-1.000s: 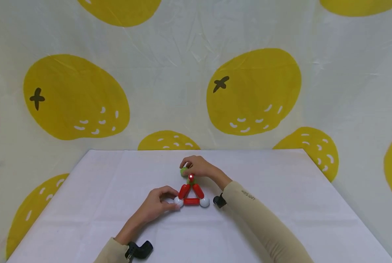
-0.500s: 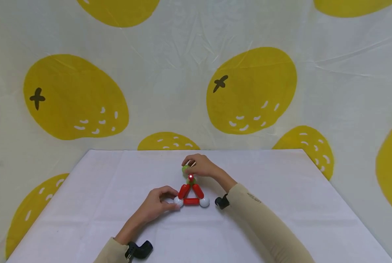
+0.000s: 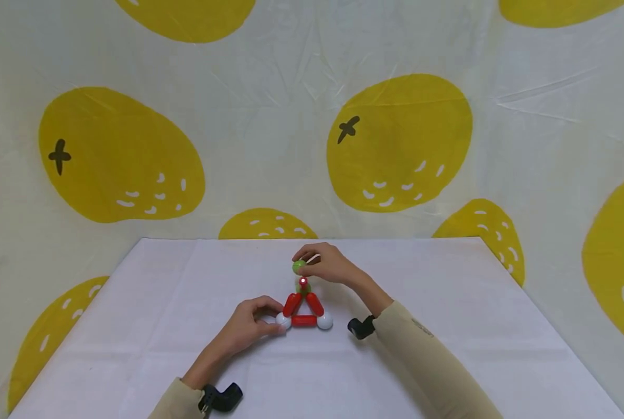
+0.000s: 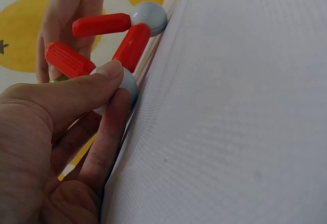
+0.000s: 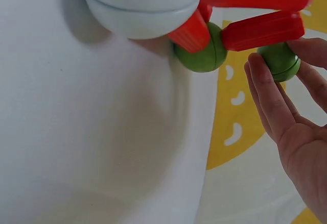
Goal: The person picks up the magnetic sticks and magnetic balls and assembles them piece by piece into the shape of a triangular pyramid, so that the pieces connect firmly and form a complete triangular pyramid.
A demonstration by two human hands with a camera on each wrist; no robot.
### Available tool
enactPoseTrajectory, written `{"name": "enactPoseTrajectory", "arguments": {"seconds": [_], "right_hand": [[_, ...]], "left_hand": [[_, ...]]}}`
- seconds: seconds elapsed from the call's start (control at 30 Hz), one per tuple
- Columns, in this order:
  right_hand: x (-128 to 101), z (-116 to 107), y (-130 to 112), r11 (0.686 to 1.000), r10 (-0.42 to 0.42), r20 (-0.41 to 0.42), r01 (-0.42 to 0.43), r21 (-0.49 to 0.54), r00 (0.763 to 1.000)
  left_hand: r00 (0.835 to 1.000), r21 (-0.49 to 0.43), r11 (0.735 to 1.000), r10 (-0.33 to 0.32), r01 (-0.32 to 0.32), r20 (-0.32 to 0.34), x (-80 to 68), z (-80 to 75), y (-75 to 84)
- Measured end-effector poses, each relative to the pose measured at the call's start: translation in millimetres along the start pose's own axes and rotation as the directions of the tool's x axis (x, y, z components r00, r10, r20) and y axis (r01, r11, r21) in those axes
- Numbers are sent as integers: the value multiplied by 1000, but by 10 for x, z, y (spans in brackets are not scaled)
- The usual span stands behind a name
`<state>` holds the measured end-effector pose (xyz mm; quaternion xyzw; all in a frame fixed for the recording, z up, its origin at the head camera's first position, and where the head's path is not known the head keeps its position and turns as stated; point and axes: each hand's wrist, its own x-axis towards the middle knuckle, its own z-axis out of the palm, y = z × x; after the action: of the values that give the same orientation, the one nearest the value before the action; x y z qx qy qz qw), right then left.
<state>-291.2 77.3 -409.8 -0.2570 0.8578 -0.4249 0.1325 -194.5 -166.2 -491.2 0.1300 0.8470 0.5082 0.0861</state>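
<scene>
**A:** Right hand (image 3: 329, 265) up top, fingertips curled round a green ball (image 3: 298, 267), pinching it. That ball sits on the end of a short red rod (image 5: 263, 30) standing out of the triangle's apex.

**B:** And the triangle (image 3: 304, 311) is our landmark: three red rods, white balls at the two near corners, a second green ball (image 5: 202, 53) at the far corner. Where is the left hand (image 3: 249, 327)?

**A:** At the triangle's near-left corner, thumb and forefinger pinching the white ball (image 4: 122, 83) there. The near-right white ball (image 3: 325, 321) is free; nobody touches it.

**B:** What could go wrong?

**A:** I judge the upright rod the weak spot. It hangs on one joint at the apex, so a sideways nudge from the right hand could tip it, or pop the held ball off the rod's end.

**B:** And the base?

**A:** Pinned at a single corner. Press too hard above and the free near-right corner may swing across the white table (image 3: 448, 349), or a side rod could break away from the apex ball.

**B:** Is the top ball fully seated?

**A:** It touches the rod's end in the right wrist view; whether it holds, I cannot tell.
</scene>
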Motion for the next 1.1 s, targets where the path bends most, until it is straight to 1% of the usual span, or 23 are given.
{"name": "enactPoseTrajectory", "arguments": {"seconds": [0.13,0.43,0.57,0.77,1.0,1.1], "right_hand": [[-82,-32,-37,1000,-5,-7,5,26,1000],[-254,-116,-120,998,-65,-32,66,18,997],[-305,-140,-134,996,-81,-19,81,45,997],[-351,-129,-135,992,-96,23,93,90,995],[-376,-98,-150,985,-143,42,138,99,989],[-371,-87,-149,984,-147,43,142,107,988]], "left_hand": [[1000,3,1000,4,-4,0,4,1,5],[1000,7,1000,-7,7,-2,6,-1,2],[1000,-2,1000,-10,10,1,6,-5,4],[1000,-20,1000,3,-3,5,-1,-9,7],[1000,-40,999,10,-10,5,-10,-9,15],[1000,-43,999,14,-13,6,-14,-9,21]]}}
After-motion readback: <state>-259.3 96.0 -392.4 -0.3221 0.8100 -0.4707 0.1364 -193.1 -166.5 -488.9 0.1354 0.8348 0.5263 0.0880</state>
